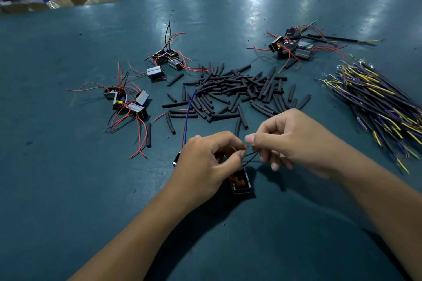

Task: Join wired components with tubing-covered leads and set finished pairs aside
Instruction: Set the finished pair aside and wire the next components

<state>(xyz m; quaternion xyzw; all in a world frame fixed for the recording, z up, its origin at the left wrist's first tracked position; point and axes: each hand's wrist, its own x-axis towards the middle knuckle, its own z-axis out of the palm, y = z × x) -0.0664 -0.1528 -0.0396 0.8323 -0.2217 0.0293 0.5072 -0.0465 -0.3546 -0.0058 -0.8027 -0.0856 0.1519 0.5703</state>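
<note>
Near the front edge of the green table (68,166), the left hand (205,164) pinches a thin red lead (245,148) and the right hand (294,141) pinches a black wire (251,155), tips nearly meeting above a small black component (241,182). These leads look light, limp and easily kinked, so gripping close to the bare ends seems wisest. Farther off lie black tubing pieces (237,91); far right, yellow-tipped leads (376,102). No readable writing shows.
</note>
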